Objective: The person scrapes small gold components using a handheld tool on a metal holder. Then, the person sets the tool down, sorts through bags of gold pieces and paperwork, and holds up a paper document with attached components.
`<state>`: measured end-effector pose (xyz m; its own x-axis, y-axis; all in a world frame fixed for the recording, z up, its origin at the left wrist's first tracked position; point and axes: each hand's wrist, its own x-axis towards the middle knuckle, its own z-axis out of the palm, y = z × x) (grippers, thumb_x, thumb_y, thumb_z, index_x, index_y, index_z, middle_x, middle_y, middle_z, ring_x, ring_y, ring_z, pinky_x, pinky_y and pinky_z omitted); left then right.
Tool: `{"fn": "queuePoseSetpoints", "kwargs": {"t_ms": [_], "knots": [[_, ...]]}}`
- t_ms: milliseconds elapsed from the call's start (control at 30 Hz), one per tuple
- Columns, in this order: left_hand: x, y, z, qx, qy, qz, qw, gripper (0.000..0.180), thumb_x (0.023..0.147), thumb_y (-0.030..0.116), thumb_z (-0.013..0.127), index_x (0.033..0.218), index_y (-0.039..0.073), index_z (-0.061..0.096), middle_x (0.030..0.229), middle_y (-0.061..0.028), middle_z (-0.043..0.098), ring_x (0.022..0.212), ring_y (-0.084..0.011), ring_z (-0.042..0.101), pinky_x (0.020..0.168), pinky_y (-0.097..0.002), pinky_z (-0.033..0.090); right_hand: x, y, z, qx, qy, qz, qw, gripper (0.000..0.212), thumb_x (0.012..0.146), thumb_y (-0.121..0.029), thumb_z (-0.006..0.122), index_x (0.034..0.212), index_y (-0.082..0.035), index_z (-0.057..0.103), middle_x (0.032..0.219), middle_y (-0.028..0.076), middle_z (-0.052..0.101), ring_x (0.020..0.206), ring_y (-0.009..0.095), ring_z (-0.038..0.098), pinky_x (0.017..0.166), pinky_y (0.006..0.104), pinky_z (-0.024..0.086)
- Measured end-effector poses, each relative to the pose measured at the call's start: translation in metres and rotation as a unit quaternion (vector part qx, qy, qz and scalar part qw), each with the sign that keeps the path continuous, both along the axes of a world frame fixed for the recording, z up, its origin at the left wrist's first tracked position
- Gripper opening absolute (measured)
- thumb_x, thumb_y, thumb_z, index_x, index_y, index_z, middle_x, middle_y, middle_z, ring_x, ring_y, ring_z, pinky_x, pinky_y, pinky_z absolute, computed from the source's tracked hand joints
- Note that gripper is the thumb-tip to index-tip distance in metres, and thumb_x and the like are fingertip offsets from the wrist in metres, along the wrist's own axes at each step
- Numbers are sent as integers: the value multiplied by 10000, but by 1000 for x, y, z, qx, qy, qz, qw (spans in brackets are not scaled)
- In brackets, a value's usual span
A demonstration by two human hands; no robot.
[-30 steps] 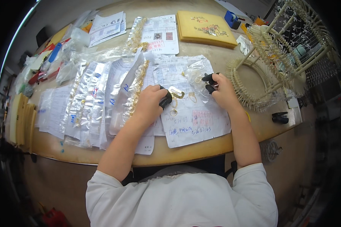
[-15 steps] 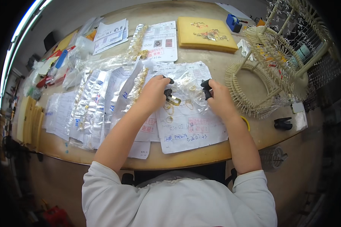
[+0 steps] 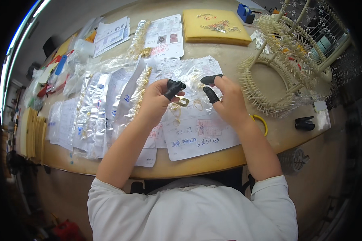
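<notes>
My left hand (image 3: 157, 98), black finger cots on its thumb and forefinger, is closed in a pinch above a paper sheet (image 3: 185, 154). A flat gold metal loop (image 3: 183, 102) juts out from under its fingers and seems held there. Opposite it, my right hand (image 3: 229, 98) also wears black cots; its thumb and forefinger are apart with nothing plainly between them. Below lie a clear plastic bag (image 3: 194, 78) and several thin gold hoops, among them one hoop (image 3: 198, 105) between the hands and a small round piece (image 3: 177, 122) nearer me.
Bagged gold jewellery strips (image 3: 96, 100) and papers cover the left side. At the back sits a yellow foam pad (image 3: 219, 30) with small metal pieces. Cream pegged racks (image 3: 265, 76) stand right, near a yellow ring handle (image 3: 263, 124) and a black clip (image 3: 304, 123).
My right thumb and forefinger have spread apart and let go of the plastic bag, which lies lower. My left hand has drawn slightly left, off the bag, the gold loop moving with it.
</notes>
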<state>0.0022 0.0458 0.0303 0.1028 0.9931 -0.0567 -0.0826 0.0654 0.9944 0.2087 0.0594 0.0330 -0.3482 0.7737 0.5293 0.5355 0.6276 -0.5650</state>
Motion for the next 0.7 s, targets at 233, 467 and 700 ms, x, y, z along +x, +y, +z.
{"fn": "queuePoseSetpoints", "kwargs": {"t_ms": [233,467,700], "knots": [[-1,-46,-15,-62,-159,-51,984,111,842,40,560,941,25,608,834,-31,628,744,-89,595,689,-223,478,-24,-26,-9,-60,32,134,989,165,653,-21,600,810,-23,549,772,143,539,727,327,535,626,380,427],[-6,-44,-28,35,-43,-73,996,149,791,-48,584,936,-24,609,848,-31,594,742,-66,553,660,-197,446,-20,-20,-9,-62,-40,109,991,110,698,-51,619,800,-26,587,717,126,556,645,286,541,578,344,428],[-12,-41,-30,27,75,-49,996,162,819,-28,579,978,-27,605,870,-49,617,810,-106,599,709,-231,501,21,10,9,-116,-254,-177,944,139,673,34,566,802,6,522,802,185,574,782,373,557,689,446,432]]}}
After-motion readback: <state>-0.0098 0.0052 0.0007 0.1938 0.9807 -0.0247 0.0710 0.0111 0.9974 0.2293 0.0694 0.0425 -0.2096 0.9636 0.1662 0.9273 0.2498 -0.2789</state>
